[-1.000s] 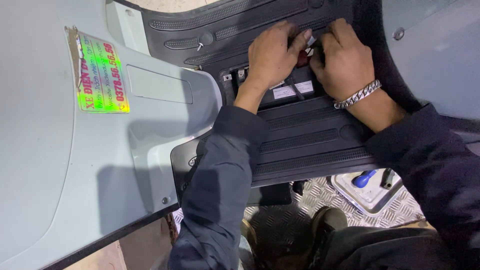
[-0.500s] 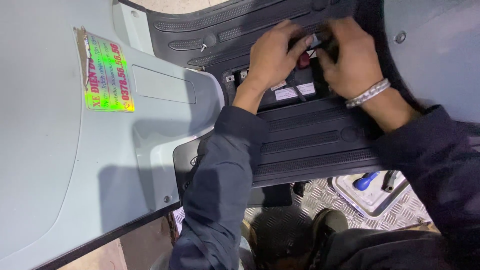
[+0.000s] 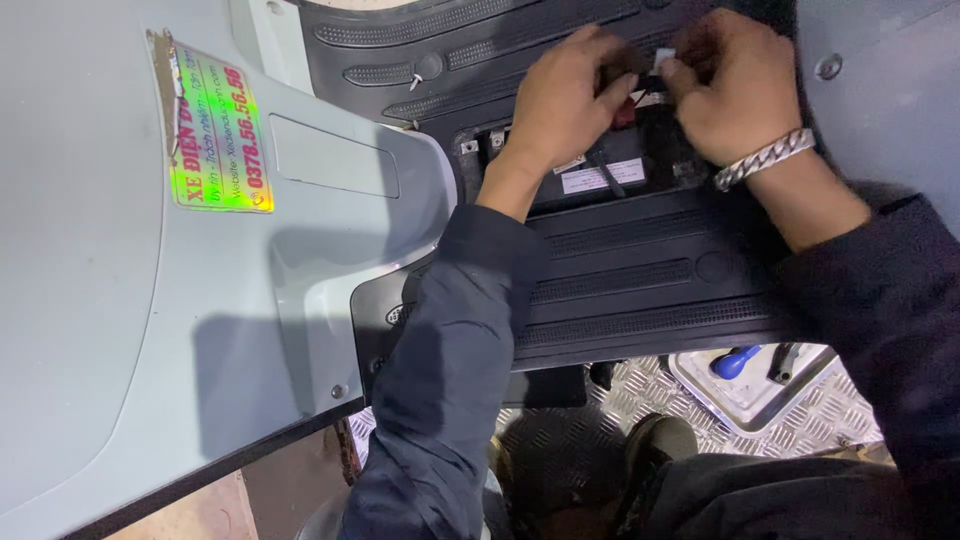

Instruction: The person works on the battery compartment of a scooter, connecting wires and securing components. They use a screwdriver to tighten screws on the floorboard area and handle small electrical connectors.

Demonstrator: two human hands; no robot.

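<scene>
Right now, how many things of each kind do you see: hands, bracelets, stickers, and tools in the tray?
Hands: 2, left hand and right hand
Silver chain bracelet: 1
Holographic sticker: 1
Tools in the white tray: 2, blue-handled tool and black tool
Total: 6

Dim, cool light falls evenly; a soft shadow crosses the grey panel (image 3: 150,330) toward seven o'clock. The holographic sticker (image 3: 218,135) glares at ten o'clock. Slight blur throughout.
</scene>
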